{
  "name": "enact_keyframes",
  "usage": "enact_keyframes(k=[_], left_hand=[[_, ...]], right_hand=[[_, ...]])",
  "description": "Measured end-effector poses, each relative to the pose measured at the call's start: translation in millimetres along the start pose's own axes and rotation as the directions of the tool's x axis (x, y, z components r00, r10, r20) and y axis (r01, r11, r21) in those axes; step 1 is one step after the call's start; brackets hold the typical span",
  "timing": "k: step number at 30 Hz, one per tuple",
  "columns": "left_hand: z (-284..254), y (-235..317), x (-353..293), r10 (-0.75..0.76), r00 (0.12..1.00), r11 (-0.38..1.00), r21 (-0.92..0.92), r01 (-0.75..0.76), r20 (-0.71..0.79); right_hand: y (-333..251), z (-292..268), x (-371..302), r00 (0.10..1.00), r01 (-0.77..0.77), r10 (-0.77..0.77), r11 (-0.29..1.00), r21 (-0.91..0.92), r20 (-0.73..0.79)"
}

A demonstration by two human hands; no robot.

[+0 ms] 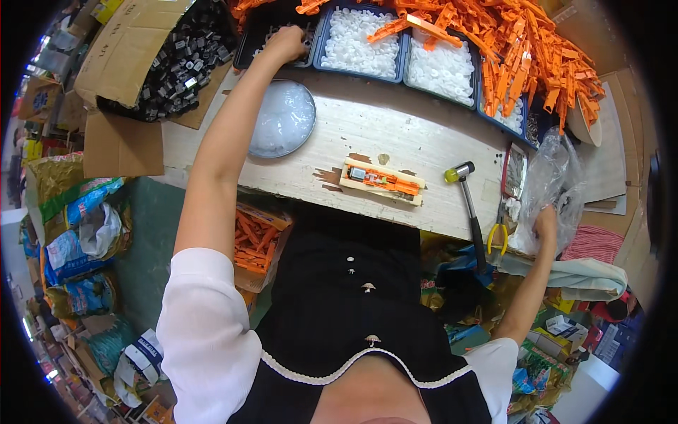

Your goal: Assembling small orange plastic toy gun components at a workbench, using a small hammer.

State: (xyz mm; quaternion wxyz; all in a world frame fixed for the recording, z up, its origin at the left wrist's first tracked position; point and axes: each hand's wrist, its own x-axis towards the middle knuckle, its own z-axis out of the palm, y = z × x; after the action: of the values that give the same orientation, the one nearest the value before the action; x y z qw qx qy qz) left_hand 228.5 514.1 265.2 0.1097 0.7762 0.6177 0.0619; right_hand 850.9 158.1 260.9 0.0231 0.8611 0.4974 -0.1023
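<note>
My left hand [286,45] reaches over the far edge of the bench into a black tray [248,48] of small dark parts. Its fingers are bent down among the parts, and whatever they pinch is hidden. Over at the right, my right hand [545,223] is closed at a crumpled clear plastic bag [563,173]; I cannot make out what lies in its fingers. Between the hands, a pale fixture block [417,200] lies on the bench, holding an orange plastic assembly [385,179] with a silver-and-black motor-like part [358,174] at its left end.
A hammer [466,201] and yellow-handled pliers [498,237] lie right of the fixture. A round dish [308,138] sits below my left forearm. Trays of white parts [360,42], piled orange pieces [519,53] and a carton [131,53] of dark parts line the back.
</note>
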Motion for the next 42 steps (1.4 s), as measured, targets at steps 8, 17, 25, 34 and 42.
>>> enact_keyframes(k=[8, 17, 25, 34, 42], left_hand=[[1, -31, 5, -0.017, 1.0, 0.959, -0.282, 0.022, 0.02], [2, 9, -2, 0.022, 0.997, 0.985, -0.17, -0.035, -0.078], [14, -59, 17, 0.121, 0.992, 0.914, -0.387, -0.125, -0.035], [12, -54, 28, -0.097, 0.994, 0.751, -0.652, 0.103, 0.046], [-8, -50, 0, -0.135, 0.97, 0.495, -0.861, -0.112, -0.203]], right_hand=[[30, 9, -2, 0.998, -0.057, 0.057, 0.998, 0.036, -0.008], [-11, -7, -34, 0.997, 0.011, -0.004, 0.995, -0.097, 0.077], [0, -24, 4, 0.992, 0.035, -0.044, 0.997, -0.071, -0.117], [-15, -41, 20, 0.961, -0.125, 0.116, 0.992, -0.021, -0.252], [10, 6, 44, 0.951, -0.121, 0.071, 0.981, -0.152, -0.301]])
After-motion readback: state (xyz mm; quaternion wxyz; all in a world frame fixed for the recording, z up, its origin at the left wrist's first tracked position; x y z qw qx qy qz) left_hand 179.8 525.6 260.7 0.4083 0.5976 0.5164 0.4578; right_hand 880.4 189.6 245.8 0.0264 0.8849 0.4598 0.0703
